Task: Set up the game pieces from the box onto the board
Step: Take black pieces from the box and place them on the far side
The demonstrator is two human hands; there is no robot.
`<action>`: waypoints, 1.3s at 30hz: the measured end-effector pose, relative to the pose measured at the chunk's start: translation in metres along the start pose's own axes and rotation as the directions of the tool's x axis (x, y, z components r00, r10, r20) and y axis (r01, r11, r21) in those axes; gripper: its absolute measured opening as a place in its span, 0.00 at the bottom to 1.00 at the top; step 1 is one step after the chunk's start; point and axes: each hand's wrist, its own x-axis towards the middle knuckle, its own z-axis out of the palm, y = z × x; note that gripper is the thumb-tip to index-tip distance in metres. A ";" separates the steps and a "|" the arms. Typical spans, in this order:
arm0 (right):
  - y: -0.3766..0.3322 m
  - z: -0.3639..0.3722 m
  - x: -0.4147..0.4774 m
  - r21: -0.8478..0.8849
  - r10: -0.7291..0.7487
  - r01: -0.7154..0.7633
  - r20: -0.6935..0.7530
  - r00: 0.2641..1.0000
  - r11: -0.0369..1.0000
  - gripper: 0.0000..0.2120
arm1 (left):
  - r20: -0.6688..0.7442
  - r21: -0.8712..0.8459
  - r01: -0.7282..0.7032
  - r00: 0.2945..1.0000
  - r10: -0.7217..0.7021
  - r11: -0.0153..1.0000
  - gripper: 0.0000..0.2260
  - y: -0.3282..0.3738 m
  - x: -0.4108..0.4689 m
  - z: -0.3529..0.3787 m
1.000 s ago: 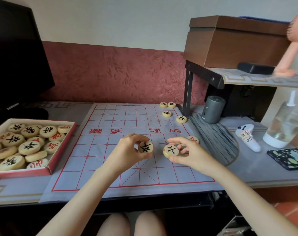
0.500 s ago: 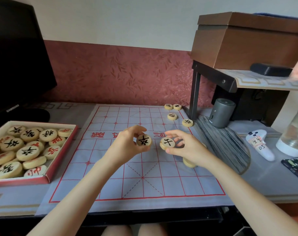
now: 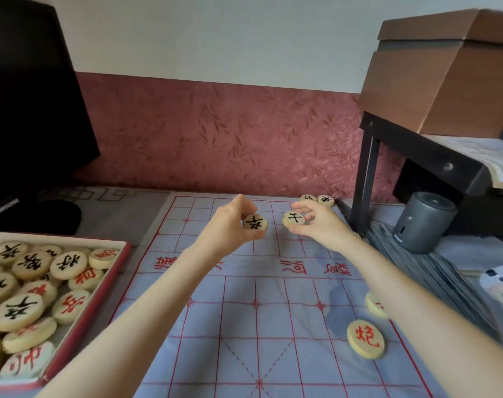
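Both hands have moved from the river line out over the far rows of the board (image 3: 244,326). The left hand (image 3: 227,228) pinches a black-lettered piece (image 3: 254,222) between thumb and fingers. The right hand (image 3: 319,226) pinches a second black piece (image 3: 294,219), its other fingers spread. The two pieces are near each other but apart. A red piece (image 3: 365,338) now lies uncovered by the board's right edge. The box (image 3: 94,308) of pieces sits to the left on the tabletop (image 3: 124,214).

Desk (image 3: 115,202), cloth board (image 3: 244,311) on it, red piece box (image 3: 102,285) left of board, grey cylinder (image 3: 424,222), dark slatted mat (image 3: 434,271) right of board
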 end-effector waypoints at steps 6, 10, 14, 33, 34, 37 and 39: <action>0.015 0.011 0.071 -0.017 0.047 -0.047 -0.013 0.999 0.999 0.25 | -0.005 -0.021 0.024 1.000 -0.024 0.999 0.20 -0.016 0.037 0.001; 0.020 0.025 0.108 -0.061 0.054 -0.054 0.002 0.999 0.997 0.25 | -0.001 -0.007 0.053 0.999 -0.053 0.999 0.19 -0.033 0.050 -0.003; 0.027 0.034 0.137 -0.093 0.081 -0.082 -0.013 0.997 0.992 0.26 | -0.003 -0.017 0.068 0.998 -0.068 0.998 0.19 -0.046 0.057 -0.007; 0.034 0.011 0.116 -0.076 0.040 -0.048 -0.110 0.993 0.996 0.20 | 0.084 -0.066 0.031 0.996 -0.025 0.997 0.17 -0.037 0.055 0.018; 0.034 0.007 0.112 -0.034 0.042 -0.046 -0.116 0.992 0.998 0.18 | 0.088 -0.067 0.029 0.996 -0.023 0.997 0.17 -0.035 0.055 0.020; 0.034 -0.005 0.097 0.051 0.036 -0.030 -0.129 0.991 0.998 0.15 | 0.104 -0.084 0.022 0.995 -0.013 0.996 0.17 -0.026 0.055 0.031; 0.036 -0.011 0.087 0.059 0.023 -0.015 -0.124 0.992 0.998 0.14 | 0.130 -0.088 0.003 0.991 0.009 0.996 0.18 -0.019 0.055 0.042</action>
